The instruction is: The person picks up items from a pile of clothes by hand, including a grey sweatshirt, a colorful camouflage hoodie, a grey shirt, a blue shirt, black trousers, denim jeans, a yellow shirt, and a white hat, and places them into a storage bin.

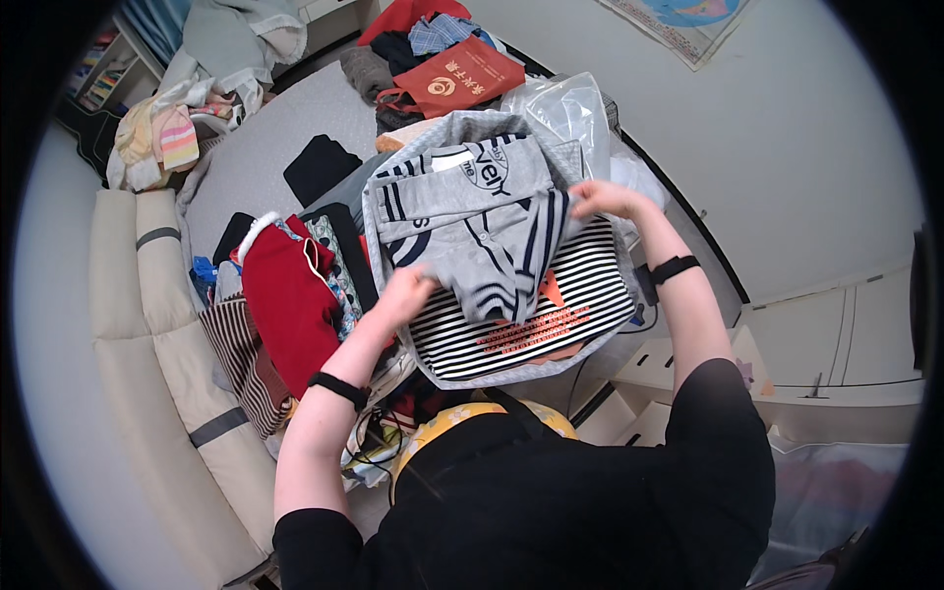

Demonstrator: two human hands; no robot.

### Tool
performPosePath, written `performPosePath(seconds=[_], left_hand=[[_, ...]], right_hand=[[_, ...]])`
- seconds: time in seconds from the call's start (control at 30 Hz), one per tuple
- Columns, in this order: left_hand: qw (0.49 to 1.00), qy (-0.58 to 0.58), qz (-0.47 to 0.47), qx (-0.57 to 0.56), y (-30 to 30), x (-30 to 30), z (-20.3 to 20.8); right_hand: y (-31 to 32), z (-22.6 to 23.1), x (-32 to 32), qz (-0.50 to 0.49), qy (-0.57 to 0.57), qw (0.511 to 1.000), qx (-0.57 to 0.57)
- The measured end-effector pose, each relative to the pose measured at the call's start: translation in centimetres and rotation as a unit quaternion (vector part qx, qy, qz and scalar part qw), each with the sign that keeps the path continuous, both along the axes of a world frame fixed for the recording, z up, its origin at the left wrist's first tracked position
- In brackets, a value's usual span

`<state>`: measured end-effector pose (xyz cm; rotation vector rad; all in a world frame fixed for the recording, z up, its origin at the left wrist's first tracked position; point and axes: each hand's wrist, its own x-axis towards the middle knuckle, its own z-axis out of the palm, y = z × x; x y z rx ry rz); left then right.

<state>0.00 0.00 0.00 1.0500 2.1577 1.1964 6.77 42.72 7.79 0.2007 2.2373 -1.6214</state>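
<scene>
A grey buttoned jacket [467, 236] with navy stripes and dark lettering lies partly folded in front of me. My left hand [408, 293] is closed at its near left edge; the fingertips are slightly blurred. On the far right side, my right hand [605, 200] pinches the jacket's edge. Beneath the jacket, a black-and-white striped garment [600, 280] with orange print is spread out. Both lie in a wide, pale grey fabric-lined container [462, 376], whose rim curves around them.
To the left, a red garment [285, 305] tops a clothes pile, beside a cream padded bed edge [147, 364]. A folded black cloth [320, 169] rests on the grey mattress [265, 147]. Behind are a red bag [462, 79] and clear plastic [565, 113]. White drawers [678, 369] stand at right.
</scene>
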Motion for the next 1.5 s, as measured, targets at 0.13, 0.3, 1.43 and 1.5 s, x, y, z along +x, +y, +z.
performPosePath(seconds=[0.13,0.3,1.43,1.5], left_hand=[[0.918,-0.26,0.283,0.099,1.9,-2.6,2.4],[0.935,-0.1,0.336,-0.056,4.7,-3.5,0.3],[0.952,0.169,0.235,-0.098,-4.5,-7.4,10.4],[0.972,0.139,0.189,-0.013,-6.6,-4.9,12.3]], right_hand=[[-1.4,-0.4,-2.9,-0.217,0.049,0.974,-0.04],[0.5,-7.2,-4.3,-0.248,0.06,0.956,0.147],[-28.9,-3.8,-11.8,0.252,0.005,0.846,0.47],[-28.7,-4.3,-11.6,0.247,0.017,0.836,0.49]])
